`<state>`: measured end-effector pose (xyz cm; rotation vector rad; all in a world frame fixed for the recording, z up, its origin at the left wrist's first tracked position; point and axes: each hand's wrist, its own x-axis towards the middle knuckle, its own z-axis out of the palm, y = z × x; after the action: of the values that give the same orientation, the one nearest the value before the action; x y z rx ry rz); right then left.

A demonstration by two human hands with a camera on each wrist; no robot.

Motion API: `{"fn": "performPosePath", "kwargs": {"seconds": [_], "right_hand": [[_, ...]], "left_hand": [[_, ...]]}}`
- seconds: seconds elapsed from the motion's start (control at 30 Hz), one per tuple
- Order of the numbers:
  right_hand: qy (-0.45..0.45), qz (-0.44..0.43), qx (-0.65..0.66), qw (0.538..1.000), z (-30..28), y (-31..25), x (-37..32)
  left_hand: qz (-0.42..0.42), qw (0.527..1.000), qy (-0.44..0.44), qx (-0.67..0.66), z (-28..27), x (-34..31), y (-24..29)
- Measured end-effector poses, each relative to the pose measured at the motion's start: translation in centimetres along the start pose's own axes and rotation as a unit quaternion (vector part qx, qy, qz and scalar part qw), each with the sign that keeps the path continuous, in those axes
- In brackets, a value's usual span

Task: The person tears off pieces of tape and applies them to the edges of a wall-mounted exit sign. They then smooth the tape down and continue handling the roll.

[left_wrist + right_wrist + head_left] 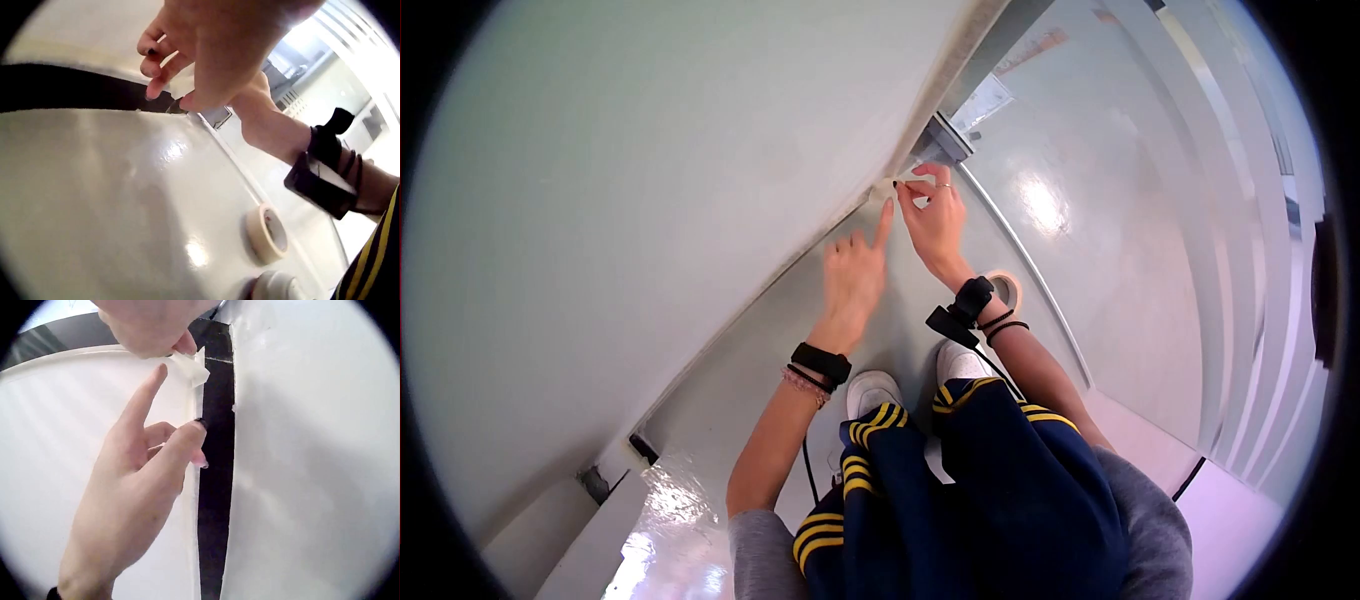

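Observation:
A short piece of cream masking tape sits at the base of the white panel, one end lifted in the right wrist view. My right hand pinches the tape's upper end between thumb and fingers. Just below, my left hand points its straight index finger at the tape, with the other fingers loosely bent and holding nothing. In the right wrist view, the left hand lies alongside the panel's edge. A roll of masking tape rests on the floor near the right wrist.
The large white panel rises on the left. A dark gap runs along its bottom edge. A metal fitting and a thin rail stand to the right on the shiny floor. White shoes are close below the hands.

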<state>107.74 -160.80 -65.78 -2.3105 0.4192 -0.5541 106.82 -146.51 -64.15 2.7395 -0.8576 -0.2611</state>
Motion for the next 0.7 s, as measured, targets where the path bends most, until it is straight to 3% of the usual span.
{"fn": "performPosePath", "kwargs": {"seconds": [0.03,0.1,0.17,0.3,0.7], "right_hand": [[-0.002,0.007,0.019,1.000,-0.2,-0.2,0.0],[-0.003,0.010,0.040,0.999,-0.2,-0.3,0.2],[-0.006,0.079,0.101,0.992,0.1,-0.2,0.2],[-0.011,0.096,0.101,0.990,-0.2,-0.3,0.2],[0.017,0.027,0.045,0.998,0.1,0.6,0.4]], "left_hand": [[0.036,0.996,0.044,0.068,0.3,0.1,-0.1],[0.030,0.996,0.036,0.070,0.5,0.6,-0.2],[0.024,0.997,0.029,0.074,0.5,1.3,-0.4],[0.003,0.995,0.059,0.080,1.3,2.2,-0.4],[-0.016,0.994,0.088,0.067,2.0,2.3,0.2]]}}
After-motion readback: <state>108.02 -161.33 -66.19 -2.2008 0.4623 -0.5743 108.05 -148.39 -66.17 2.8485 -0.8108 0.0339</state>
